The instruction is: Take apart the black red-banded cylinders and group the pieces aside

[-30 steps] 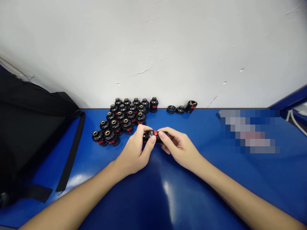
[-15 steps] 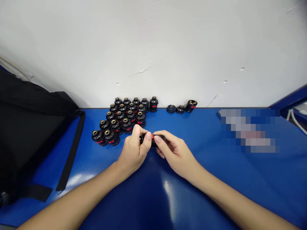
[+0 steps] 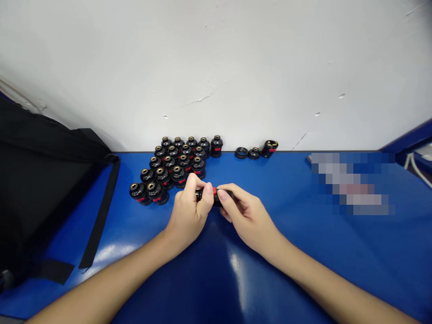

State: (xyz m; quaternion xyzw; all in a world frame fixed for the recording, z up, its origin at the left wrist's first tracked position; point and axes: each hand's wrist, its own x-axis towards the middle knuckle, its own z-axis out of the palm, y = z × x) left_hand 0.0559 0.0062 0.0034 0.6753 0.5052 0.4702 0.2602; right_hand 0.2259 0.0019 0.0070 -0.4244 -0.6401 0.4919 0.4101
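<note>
A black cylindrical connector (image 3: 218, 200) with a red label lies sideways between my two hands, above the blue table. My left hand (image 3: 189, 207) grips its left end, thumb on top near the red label. On the right end, the thumb and fingers of my right hand (image 3: 248, 209) are closed around it. The fingers hide much of its body. Just beyond my left hand, several similar black connectors (image 3: 177, 175) stand upright in slanting rows, with brass-coloured holes in their tops and red labels.
By the wall (image 3: 270, 67) lie a black ring (image 3: 241, 152), a black cap (image 3: 254, 153) and a black body (image 3: 270, 149) with brass-coloured contacts showing. A black bag (image 3: 40, 180) with straps covers the left of the blue table (image 3: 286, 189). A pixelated flat item (image 3: 351, 184) lies at right.
My left thumb has shifted slightly up and left on the connector, so more of the red label shows. Both hands keep their hold; the other parts stay in place.
</note>
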